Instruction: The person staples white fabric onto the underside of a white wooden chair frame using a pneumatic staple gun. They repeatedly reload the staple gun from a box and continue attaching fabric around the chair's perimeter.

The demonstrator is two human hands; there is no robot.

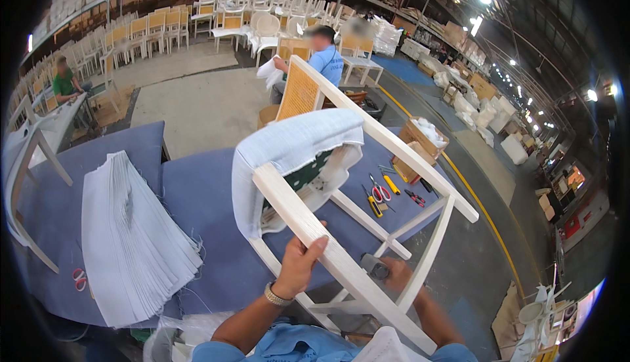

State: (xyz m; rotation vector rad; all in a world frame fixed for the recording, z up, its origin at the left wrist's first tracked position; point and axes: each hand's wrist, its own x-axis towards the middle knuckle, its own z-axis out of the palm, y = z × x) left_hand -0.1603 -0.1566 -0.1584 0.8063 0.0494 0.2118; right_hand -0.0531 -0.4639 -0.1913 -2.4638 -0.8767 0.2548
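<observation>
A white wooden chair [367, 119] with a cane back lies tipped on its side over the blue-covered table. Its padded seat [298, 132] is wrapped in pale fabric, and a green patterned underside shows inside the frame. My left hand [300, 265] is closed round one of the chair legs [328, 250], thumb on top. Between the legs, my right hand [398, 275] is closed on a dark grey hand tool [374, 266]; its blunt head points toward the seat, and the rest is hidden by my fingers.
Left on the blue table [203, 185] lies a stack of pale fabric pieces [131, 244], with red-handled scissors [79, 279] beside it. Beyond the chair are other scissors [379, 191], yellow-handled tools [392, 184] and an open carton [423, 139]. A person in blue [326, 60] sits behind.
</observation>
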